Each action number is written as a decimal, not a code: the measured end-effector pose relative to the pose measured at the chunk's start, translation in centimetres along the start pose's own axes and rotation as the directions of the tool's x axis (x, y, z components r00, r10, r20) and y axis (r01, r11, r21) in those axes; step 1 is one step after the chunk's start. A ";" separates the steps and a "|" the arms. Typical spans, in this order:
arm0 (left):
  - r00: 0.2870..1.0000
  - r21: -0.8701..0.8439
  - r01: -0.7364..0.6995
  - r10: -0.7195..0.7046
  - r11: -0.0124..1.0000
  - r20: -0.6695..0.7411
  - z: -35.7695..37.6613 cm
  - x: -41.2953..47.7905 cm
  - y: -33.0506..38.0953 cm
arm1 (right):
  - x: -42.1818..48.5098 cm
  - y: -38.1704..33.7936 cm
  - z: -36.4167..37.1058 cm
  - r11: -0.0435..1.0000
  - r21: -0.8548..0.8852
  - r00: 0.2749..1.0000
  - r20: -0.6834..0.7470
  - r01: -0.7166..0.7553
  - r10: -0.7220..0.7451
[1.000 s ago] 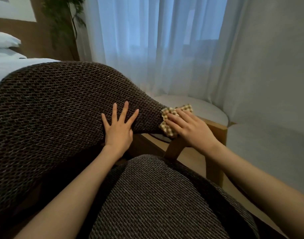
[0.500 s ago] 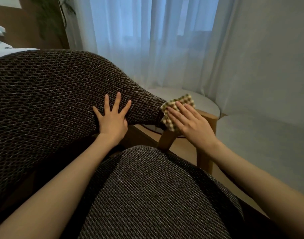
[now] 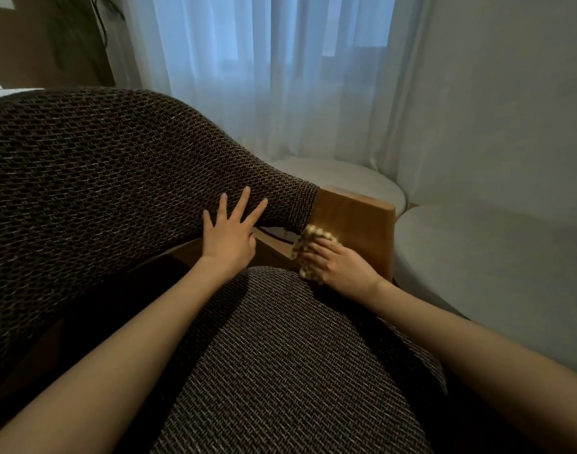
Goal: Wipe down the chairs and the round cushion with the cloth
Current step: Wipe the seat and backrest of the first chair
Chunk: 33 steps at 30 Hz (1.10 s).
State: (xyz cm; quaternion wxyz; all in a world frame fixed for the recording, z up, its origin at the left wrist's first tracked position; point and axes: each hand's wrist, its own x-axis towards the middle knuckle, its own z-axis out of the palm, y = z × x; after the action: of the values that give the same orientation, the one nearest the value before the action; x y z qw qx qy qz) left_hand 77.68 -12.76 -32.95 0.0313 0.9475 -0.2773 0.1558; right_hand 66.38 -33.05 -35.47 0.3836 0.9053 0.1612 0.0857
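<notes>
Cloth (image 3: 301,245), gripped by right hand (image 3: 342,268), has slid down the chair's wooden frame (image 3: 355,217); left hand (image 3: 231,237) stays open.

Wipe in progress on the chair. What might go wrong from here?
1. The cloth is bunched into a wad under the right hand, low on the wooden arm post. The wad covers little, so the post's upper face may get missed.
2. Grime lifted here might smear onto the pale round cushion behind the post.
3. The left hand rests flat on the woven backrest. A harder lean may shift the chair.
</notes>
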 end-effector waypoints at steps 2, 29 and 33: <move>1.000 -0.002 -0.004 0.004 1.000 0.010 -0.2 0.1 0.0 | -1.1 1.7 -1.7 0.991 -0.029 0.979 -0.162 -0.127 0.121; 0.924 -0.289 0.017 0.095 0.957 0.371 4.5 -15.5 9.4 | -9.6 3.3 -4.1 0.793 0.506 0.810 -0.269 -0.341 0.520; 0.942 -0.297 0.047 0.056 0.954 0.331 5.2 -16.7 9.7 | -7.9 3.1 -4.4 0.486 0.814 0.741 -0.107 -0.317 0.662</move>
State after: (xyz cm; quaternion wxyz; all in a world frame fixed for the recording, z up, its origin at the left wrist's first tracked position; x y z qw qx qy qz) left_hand 60.59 -13.10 -43.35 0.1268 0.9437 -0.3010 -0.0516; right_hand 58.47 -34.99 -30.44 -0.1124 0.9451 -0.0145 0.3064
